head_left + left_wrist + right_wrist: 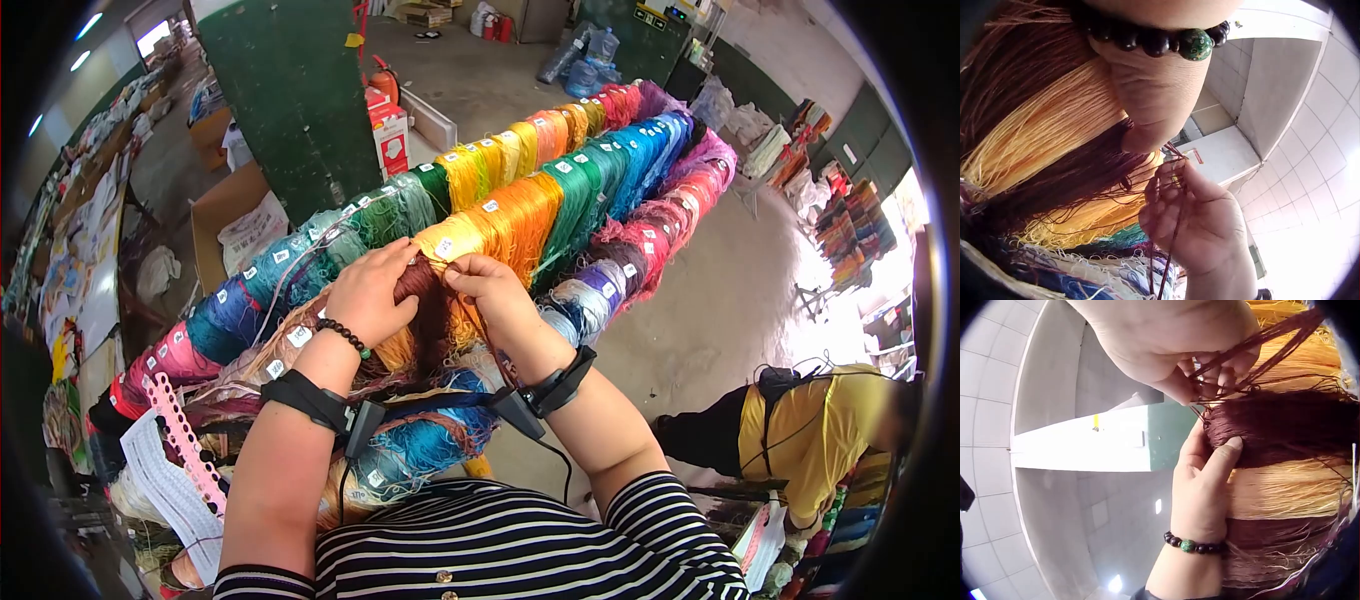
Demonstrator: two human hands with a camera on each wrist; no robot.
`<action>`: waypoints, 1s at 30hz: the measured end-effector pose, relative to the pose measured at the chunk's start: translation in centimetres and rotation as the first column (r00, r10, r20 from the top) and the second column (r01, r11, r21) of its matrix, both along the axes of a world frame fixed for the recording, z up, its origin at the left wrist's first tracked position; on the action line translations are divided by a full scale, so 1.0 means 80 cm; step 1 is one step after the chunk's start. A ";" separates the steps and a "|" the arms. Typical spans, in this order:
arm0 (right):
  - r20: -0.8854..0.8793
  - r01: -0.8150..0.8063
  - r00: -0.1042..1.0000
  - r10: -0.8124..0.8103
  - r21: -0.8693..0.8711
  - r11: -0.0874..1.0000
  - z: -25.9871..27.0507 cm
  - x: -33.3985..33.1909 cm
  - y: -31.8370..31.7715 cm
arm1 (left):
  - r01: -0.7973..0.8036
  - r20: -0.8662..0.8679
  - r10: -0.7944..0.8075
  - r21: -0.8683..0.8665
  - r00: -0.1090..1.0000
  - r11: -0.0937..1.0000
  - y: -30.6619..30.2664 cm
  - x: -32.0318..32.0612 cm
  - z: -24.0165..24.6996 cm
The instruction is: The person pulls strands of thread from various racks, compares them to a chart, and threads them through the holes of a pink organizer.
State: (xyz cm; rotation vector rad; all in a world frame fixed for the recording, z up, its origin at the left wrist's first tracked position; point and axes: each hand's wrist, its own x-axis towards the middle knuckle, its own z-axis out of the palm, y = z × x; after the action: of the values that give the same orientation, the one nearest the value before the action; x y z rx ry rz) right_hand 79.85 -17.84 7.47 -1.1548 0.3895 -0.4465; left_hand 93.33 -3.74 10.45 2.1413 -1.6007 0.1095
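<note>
A dark maroon hank of thread [1285, 428] hangs over the rack between yellow-orange hanks [1285, 490]. My left hand [372, 295], with a beaded bracelet at the wrist, holds the top of the maroon hank; in the right wrist view its thumb lies on the threads and its fingers go behind. Close beside it, my right hand [497, 300] pinches a few maroon strands [1175, 240] between thumb and fingers at the hank's top edge. The strands trail down in a loop from the right hand [1200, 215].
Rows of tagged hanks in green [590, 180], blue, pink and red stretch away on the rack. A green pillar [285, 100] stands behind at the left, near a cardboard box [225, 205]. A person in a yellow top [815, 430] bends at the right. Printed sheets [170, 485] hang at lower left.
</note>
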 end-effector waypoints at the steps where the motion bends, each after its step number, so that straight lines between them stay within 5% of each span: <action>1: 0.020 0.003 1.000 -0.003 -0.002 1.000 0.001 0.000 -0.001 | -0.001 0.002 0.001 0.001 1.000 1.000 0.000 0.000 0.001; 4: -0.042 -0.036 0.998 0.035 -0.018 0.999 0.008 -0.004 -0.002 | -0.005 -0.006 0.005 0.001 1.000 1.000 0.000 -0.002 0.003; 13: -0.376 -0.223 0.926 0.027 -0.489 0.843 0.017 -0.021 -0.012 | -0.034 0.061 0.028 0.097 0.998 0.995 -0.006 -0.002 -0.001; 18: -0.142 -0.028 0.989 -0.031 -0.390 0.920 0.074 -0.137 -0.023 | -0.053 0.057 0.046 0.138 0.997 0.989 -0.006 -0.002 -0.001; 23: 0.087 0.465 0.885 -0.457 -0.182 0.866 0.089 -0.345 -0.080 | -0.050 0.052 0.043 0.143 0.998 0.988 -0.007 -0.002 -0.002; 27: 0.248 0.821 0.562 -0.789 -0.054 0.568 0.068 -0.568 -0.163 | -0.063 0.051 0.056 0.159 0.997 0.985 -0.007 -0.002 -0.005; 28: 0.129 0.926 0.377 -0.917 -0.085 0.368 0.096 -0.581 -0.137 | -0.063 0.046 0.056 0.152 0.997 0.986 -0.007 -0.004 -0.003; 29: 0.299 0.974 0.225 -0.927 -0.051 0.219 0.056 -0.664 -0.178 | -0.065 0.041 0.059 0.144 0.997 0.987 -0.006 -0.007 0.001; 30: 0.210 0.986 -0.160 -0.964 -0.003 -0.164 0.090 -0.636 -0.138 | -0.070 0.035 0.066 0.138 0.997 0.988 -0.004 -0.008 0.003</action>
State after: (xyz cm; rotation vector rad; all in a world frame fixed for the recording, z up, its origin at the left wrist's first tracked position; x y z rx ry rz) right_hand 28.99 -28.91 14.70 -0.6804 1.1919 -2.0710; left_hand 92.67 -4.04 10.69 2.3115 -1.5954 0.0537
